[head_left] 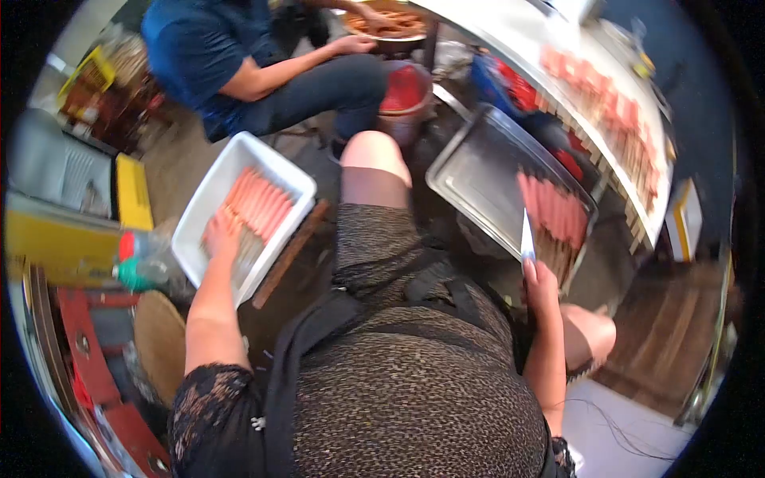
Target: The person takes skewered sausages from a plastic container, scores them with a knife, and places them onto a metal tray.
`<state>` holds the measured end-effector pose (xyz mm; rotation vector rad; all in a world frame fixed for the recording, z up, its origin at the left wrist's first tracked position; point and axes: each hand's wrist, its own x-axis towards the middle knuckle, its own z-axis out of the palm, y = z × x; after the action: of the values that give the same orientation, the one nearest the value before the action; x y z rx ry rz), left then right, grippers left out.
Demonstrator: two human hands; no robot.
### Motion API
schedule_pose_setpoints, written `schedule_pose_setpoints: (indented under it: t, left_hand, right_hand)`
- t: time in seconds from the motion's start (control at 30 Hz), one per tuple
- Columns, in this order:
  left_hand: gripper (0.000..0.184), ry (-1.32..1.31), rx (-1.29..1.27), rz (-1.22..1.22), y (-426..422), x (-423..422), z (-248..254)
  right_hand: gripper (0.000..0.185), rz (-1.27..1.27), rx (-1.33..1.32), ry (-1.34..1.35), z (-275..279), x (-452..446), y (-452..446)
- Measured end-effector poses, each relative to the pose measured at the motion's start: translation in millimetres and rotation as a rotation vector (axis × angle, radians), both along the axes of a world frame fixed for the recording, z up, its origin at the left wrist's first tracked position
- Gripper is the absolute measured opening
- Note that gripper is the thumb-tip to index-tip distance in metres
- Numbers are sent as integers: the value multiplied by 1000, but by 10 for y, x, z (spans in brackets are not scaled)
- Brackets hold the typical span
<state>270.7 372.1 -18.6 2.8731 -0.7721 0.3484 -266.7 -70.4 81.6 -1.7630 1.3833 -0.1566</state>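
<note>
The left hand [221, 233] reaches down into a white rectangular plastic tub [245, 150], over the near end of a row of smooth pink sausages on thin pale sticks [259, 205]; motion blur hides the fingertips, so I cannot tell whether they pinch a stick or merely rest there. The right hand [543, 288] is curled round a pointed metal knife [527, 237], its blade directed forward, away from the body and well apart from the left hand, which probably keeps the edge clear of the reaching fingers. The tub stands beyond the left knee and a shallow grey metal tray [482, 167] lies forward on the right, so each container seems set within easy reach of one arm. In the tray, more pink skewered sausages [550, 209] lie side by side at the right end, sticks toward the person; that shared direction likely makes them easy to take by the stick and stops them tangling. On the long white surface [522, 24] beyond, further pink skewers [610, 103] lie in rows, many sticks jutting past the near edge, perhaps for the same reason. Opposite, a co-worker's hand [355, 45] is beside a round bowl of reddish pieces [389, 22].
</note>
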Motion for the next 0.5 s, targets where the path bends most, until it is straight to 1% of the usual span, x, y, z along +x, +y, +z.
schedule_pose_setpoints:
  t: [0.03,0.07,0.1,0.13,0.17,0.2,0.23,0.27,0.3,0.37,0.4,0.43,0.47,0.5]
  left_hand:
    - [53,49,-4,-23,50,58,9]
    - [53,139,61,-9,52,105,69]
    - [53,227,133,1,31,187,106]
    - [53,162,446,-14,55,396,40]
    - [52,76,752,-24,-41,557,-34]
    - [51,-61,250,-12,-317,427,163]
    - [51,-170,-259,5,-599,155,569]
    - [50,-210,-334,-127,-899,-24,887]
    - [49,-249,-410,-254,-1238,-193,1194]
    - [45,-249,-448,-443,-1914,-732,1730]
    - [43,-204,-498,-536,-2236,-999,1896]
    - [39,-90,-548,-653,-2532,-1259,1994]
    - [36,5,-573,-774,-2809,-1453,1999]
    - [34,72,-567,-862,-3074,-1655,1963]
  right_hand:
    - [33,-99,48,-106,145,12,17]
    - [32,-196,90,-215,256,-19,12]
    - [31,-214,62,-287,377,-69,-4]
    - [30,-231,31,-360,459,-142,-43]
    - [30,-278,15,-356,485,-221,-98]
    - [30,-302,-1,-425,479,-307,-173]
    - [31,-320,-21,-492,473,-382,-224]
    - [31,-349,-33,-486,419,-448,-282]
    - [31,-376,1,-547,319,-501,-339]
    - [31,-437,57,-618,153,-576,-401]
    - [31,-472,78,-628,92,-574,-403]
    - [33,-522,113,-625,43,-561,-400]
    - [34,-496,130,-681,-66,-589,-398]
    - [35,-520,165,-648,-102,-594,-369]
